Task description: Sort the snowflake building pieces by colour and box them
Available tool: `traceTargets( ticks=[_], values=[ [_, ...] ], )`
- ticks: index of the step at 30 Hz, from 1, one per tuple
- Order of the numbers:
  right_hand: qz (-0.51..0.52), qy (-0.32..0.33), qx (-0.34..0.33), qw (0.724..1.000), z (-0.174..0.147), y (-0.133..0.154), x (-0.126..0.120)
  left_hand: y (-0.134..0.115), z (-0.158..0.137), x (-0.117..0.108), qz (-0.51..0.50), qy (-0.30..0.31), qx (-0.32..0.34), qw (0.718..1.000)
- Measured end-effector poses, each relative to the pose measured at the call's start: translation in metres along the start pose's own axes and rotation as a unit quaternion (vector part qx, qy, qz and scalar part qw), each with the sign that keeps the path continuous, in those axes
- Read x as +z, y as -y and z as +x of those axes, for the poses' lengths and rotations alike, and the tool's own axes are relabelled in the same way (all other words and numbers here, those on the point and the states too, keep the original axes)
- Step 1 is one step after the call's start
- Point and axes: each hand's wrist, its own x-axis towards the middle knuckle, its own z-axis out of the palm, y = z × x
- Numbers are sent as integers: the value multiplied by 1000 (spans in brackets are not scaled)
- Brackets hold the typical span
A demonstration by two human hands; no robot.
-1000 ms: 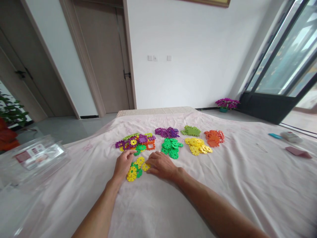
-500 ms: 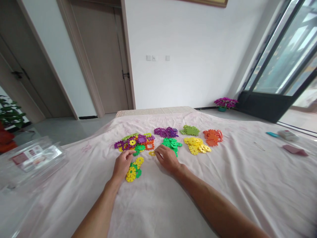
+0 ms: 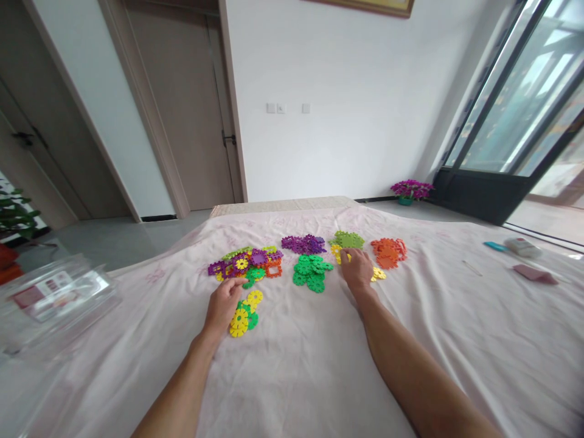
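Observation:
My left hand [image 3: 224, 305] is at the front of the mixed heap, fingers pinched at the edge of a green notched disc [image 3: 248, 283]. Beside it lies a small group of yellow and green notched discs [image 3: 239, 318]. Over the yellow pile [image 3: 378, 274] is my right hand [image 3: 358, 268], its fingers closed at a yellow notched disc [image 3: 337, 251]; the hand covers most of that pile. The mixed heap [image 3: 259, 258] holds purple, orange, yellow and green toothed plastic pieces.
Piles of green discs [image 3: 310, 272], purple pieces [image 3: 303, 244], light green pieces [image 3: 348, 239] and orange pieces [image 3: 388, 252] lie on the pale cloth [image 3: 292, 365]. A clear plastic box [image 3: 59, 298] is at the left. A pink item [image 3: 535, 274] lies at the right.
My right hand has moved right, from near the mixed heap to the yellow pile. The lone yellow disc formerly at its fingertips has left that spot. My left hand has hardly moved.

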Motion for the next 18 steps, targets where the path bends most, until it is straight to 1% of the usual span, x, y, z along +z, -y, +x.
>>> traceTargets(
  ticks=[3,6,8,10,12,14,15,16,18],
  values=[
    [-25,-13,66,997,6,-16,-2,-1,0,0,-5,-1,0,1000],
    [-27,-14,120,992,8,-29,-1,-3,-1,-1,-8,-3,-1,1000],
    [-17,-26,138,990,8,-36,0,-4,-1,-1,-5,-2,-2,1000],
    [-2,-57,133,989,8,-37,0,-4,-1,-1,-4,-2,-5,1000],
    [15,-96,97,990,8,-30,-3,-4,-1,-1,-8,-5,-8,1000],
    [48,-113,20,992,5,-14,-6,-4,-1,0,-20,-9,-11,1000],
    [74,-103,-32,991,1,-3,-7,-4,0,0,-29,-12,-11,999],
    [106,-79,-92,987,-5,10,-8,-4,0,0,-40,-15,-10,999],
    [177,16,-203,963,-23,41,-8,-6,-2,0,-52,-29,-7,998]
  ],
)
